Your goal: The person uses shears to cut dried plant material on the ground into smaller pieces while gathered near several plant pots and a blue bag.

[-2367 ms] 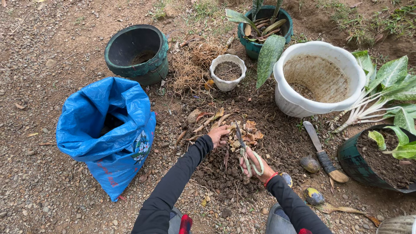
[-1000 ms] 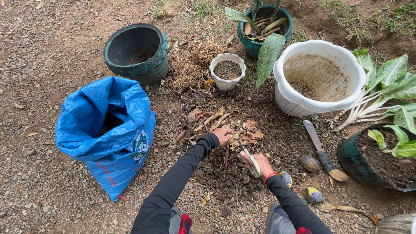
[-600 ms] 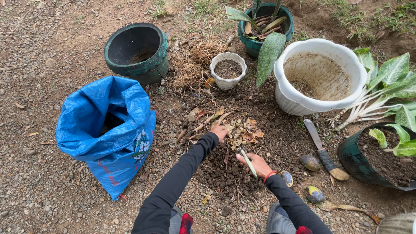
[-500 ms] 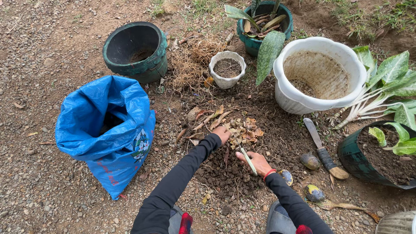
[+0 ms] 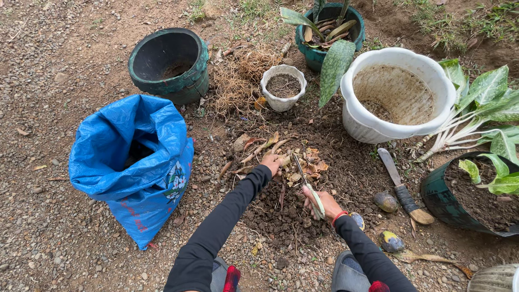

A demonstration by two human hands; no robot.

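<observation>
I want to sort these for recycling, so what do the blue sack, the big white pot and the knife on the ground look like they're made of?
Blue sack: probably woven plastic, slightly glossy, creasing stiffly and standing open.
Big white pot: looks like moulded plastic, smooth thin rim, inside soil-stained.
Knife: dull grey blade, likely metal; brown handle, perhaps wood, too small to confirm.

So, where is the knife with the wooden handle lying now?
The wooden-handled knife lies on the soil, right of the hands, between the large white plastic pot and the dark soil-filled pot.
</observation>
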